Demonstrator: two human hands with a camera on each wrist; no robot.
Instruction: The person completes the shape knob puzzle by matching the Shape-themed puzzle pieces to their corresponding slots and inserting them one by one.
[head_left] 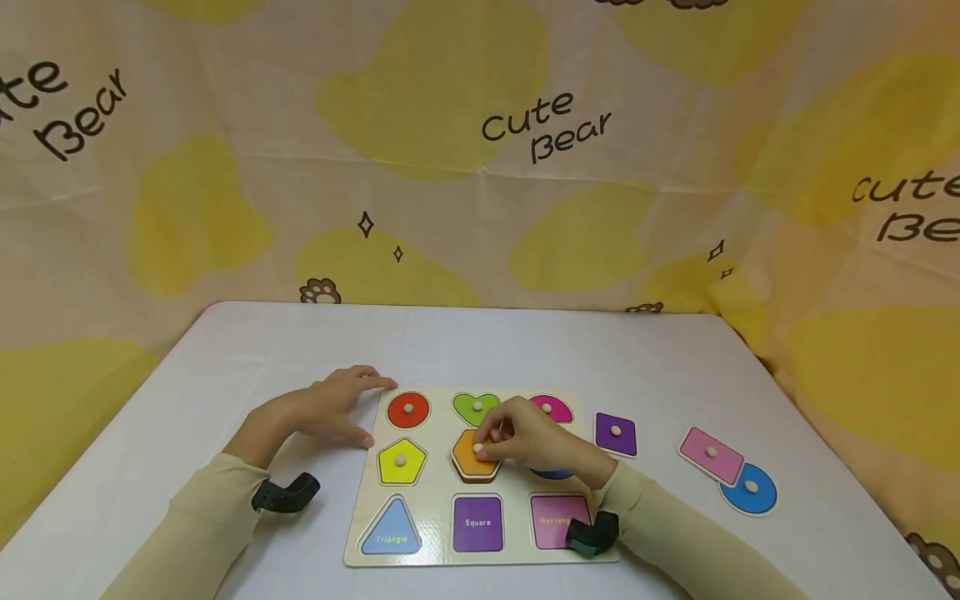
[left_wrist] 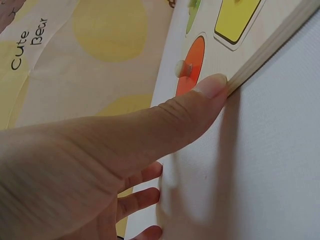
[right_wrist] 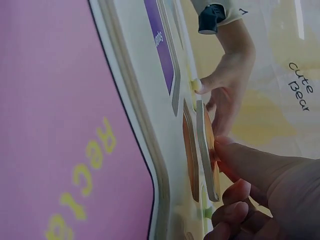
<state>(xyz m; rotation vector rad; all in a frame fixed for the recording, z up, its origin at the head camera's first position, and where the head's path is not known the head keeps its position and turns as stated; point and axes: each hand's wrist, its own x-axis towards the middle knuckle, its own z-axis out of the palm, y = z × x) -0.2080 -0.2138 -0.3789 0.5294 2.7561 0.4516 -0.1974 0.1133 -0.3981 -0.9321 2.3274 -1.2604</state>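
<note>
My right hand (head_left: pixel 532 437) pinches the knob of an orange hexagon puzzle piece (head_left: pixel 461 458) above the middle of a wooden shape board (head_left: pixel 437 533). In the right wrist view, the hexagon piece (right_wrist: pixel 204 150) stands slightly off the board, tilted beside its orange recess (right_wrist: pixel 188 155). My left hand (head_left: pixel 327 410) is spread at the board's upper left, its thumb (left_wrist: pixel 212 86) touching the board's side edge. Near it, a red circle (head_left: pixel 408 410) and a yellow pentagon (head_left: pixel 397 467) sit in the board. A green heart (head_left: pixel 467 407) and a magenta piece (head_left: pixel 561 410) sit along the top row.
Bare printed recesses for triangle (head_left: pixel 391 529), square (head_left: pixel 477 533) and rectangle (head_left: pixel 551 510) line the near row. Right of the board lie a purple square piece (head_left: pixel 616 446) and a pink rectangle piece (head_left: pixel 701 446), which overlaps a blue rounded piece (head_left: pixel 753 498). A patterned cloth (head_left: pixel 450 100) hangs behind the white table (head_left: pixel 300 342).
</note>
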